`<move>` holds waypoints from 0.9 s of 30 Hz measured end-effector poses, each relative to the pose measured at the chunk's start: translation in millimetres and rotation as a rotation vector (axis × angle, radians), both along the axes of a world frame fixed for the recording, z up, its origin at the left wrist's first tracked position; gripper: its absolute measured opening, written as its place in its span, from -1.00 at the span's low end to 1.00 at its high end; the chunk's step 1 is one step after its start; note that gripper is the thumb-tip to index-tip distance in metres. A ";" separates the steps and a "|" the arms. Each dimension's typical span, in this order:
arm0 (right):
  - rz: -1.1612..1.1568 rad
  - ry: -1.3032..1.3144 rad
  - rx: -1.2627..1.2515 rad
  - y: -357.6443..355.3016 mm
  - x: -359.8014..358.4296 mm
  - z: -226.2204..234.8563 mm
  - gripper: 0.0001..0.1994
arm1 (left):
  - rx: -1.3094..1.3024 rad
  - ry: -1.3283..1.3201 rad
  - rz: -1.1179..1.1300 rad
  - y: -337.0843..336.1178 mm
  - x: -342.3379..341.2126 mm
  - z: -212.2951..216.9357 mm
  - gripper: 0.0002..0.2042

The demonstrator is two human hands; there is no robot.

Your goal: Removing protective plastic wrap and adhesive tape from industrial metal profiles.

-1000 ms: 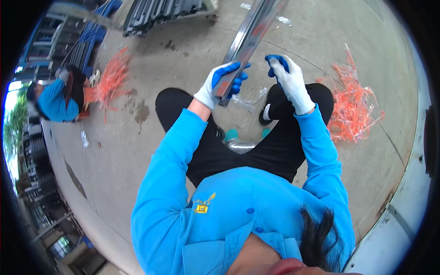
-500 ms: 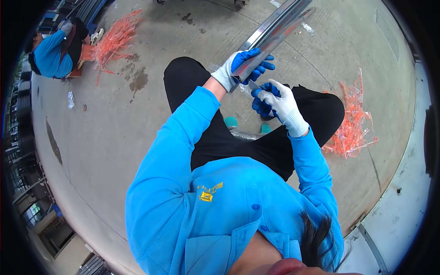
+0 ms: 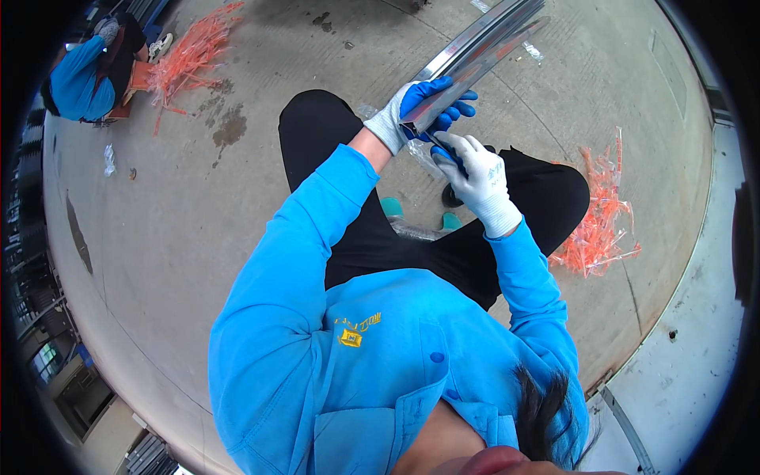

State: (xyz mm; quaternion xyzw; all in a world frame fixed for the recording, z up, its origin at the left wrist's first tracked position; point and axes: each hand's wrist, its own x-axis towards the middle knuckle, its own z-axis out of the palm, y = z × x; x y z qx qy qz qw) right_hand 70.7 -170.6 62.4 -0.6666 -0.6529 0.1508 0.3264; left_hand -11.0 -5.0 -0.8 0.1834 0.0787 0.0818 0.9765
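My left hand (image 3: 401, 115), in a white glove with a blue palm, is closed round the near end of a long shiny metal profile (image 3: 467, 82). The bar slants up and away to the right; a second long metal strip (image 3: 484, 33) runs alongside it. Just below that near end, my right hand (image 3: 481, 180), gloved alike, pinches a small thin blade-like tool (image 3: 438, 143). The tool's tip is close under the profile's end; I cannot tell if they touch. My right fingertips are partly hidden.
Orange plastic strips (image 3: 595, 218) lie heaped beside my right knee, another orange heap (image 3: 190, 63) at the far left. There a co-worker in blue (image 3: 83, 87) sits low. Clear plastic film (image 3: 423, 158) hangs or lies between my knees. A pale panel (image 3: 673, 348) borders the right.
My right hand has turned and moved up to the profile's near end, bringing the thin tool under it. My left hand keeps its hold. The co-worker has bent further forward.
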 end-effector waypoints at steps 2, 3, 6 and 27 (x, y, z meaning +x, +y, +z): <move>-0.031 -0.085 0.036 1.8 2.6 -2.3 -0.65 | 0.055 -0.003 0.009 0.6 -0.1 0.0 -0.50; -0.047 -0.128 0.055 2.6 3.7 -3.2 -0.64 | 0.083 -0.005 0.014 0.8 0.0 0.1 -0.50; -0.056 -0.193 0.071 5.5 4.8 -1.1 -0.64 | 0.107 -0.010 0.020 1.5 0.7 -1.7 -0.50; 0.019 -0.093 0.180 25.8 13.2 -4.1 -0.70 | -0.093 -0.062 -0.014 -0.5 6.5 -9.1 -0.50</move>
